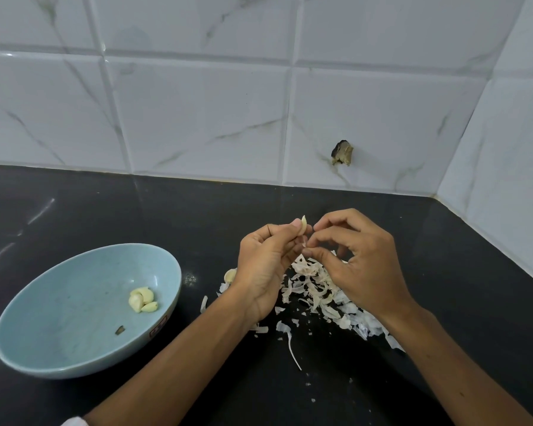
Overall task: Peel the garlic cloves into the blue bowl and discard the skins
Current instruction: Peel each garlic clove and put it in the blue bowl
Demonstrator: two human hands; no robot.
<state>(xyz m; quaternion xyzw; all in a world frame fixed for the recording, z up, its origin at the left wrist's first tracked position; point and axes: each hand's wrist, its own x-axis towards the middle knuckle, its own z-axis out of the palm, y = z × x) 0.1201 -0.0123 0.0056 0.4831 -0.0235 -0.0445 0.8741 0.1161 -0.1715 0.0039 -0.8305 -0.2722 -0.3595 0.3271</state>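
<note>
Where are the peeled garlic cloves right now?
In the head view, the pale yellow peeled garlic cloves lie inside the round light-blue bowl, near its right wall, on the black countertop left of the left hand.

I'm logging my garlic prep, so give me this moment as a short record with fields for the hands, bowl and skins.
left hand: holds a clove at its fingertips
right hand: pinches the lower end of that clove
bowl: blue, left of the hands, a few peeled cloves inside
skins: loose pile on the counter, below the hands
another clove: on the counter, beside the left hand
</note>
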